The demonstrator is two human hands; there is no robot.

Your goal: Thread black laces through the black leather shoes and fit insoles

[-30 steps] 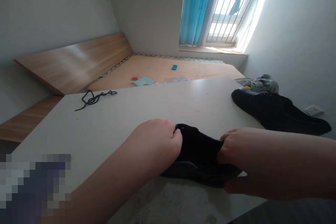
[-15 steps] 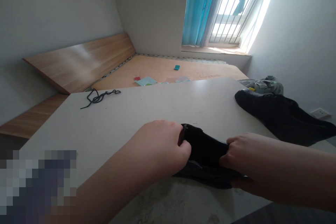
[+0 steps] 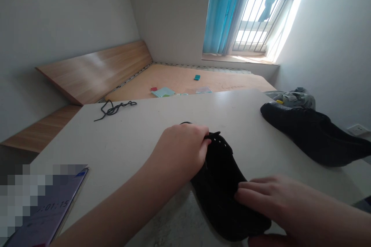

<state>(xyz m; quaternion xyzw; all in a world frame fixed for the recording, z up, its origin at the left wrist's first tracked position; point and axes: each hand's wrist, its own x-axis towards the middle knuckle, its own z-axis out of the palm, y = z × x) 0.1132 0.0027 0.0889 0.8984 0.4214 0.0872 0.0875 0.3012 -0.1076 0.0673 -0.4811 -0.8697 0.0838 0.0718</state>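
Smooth off-white worktop (image 3: 156,127), scuffed at bottom. Matte black low shoe (image 3: 216,204), lower centre, with punched eyelets (image 3: 220,142). Textured black second shoe (image 3: 314,137), right edge. Left hand (image 3: 185,144): grip closed on low shoe near eyelets; right hand (image 3: 269,197): grip around its heel. Thin looped lace (image 3: 111,112), left.

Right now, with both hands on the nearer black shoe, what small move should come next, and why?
Probably the left hand should let go and reach for the loose lace lying across the table, while the right hand steadies the nearer black shoe: light shows through small holes by its opening, and no lace is visible in them.
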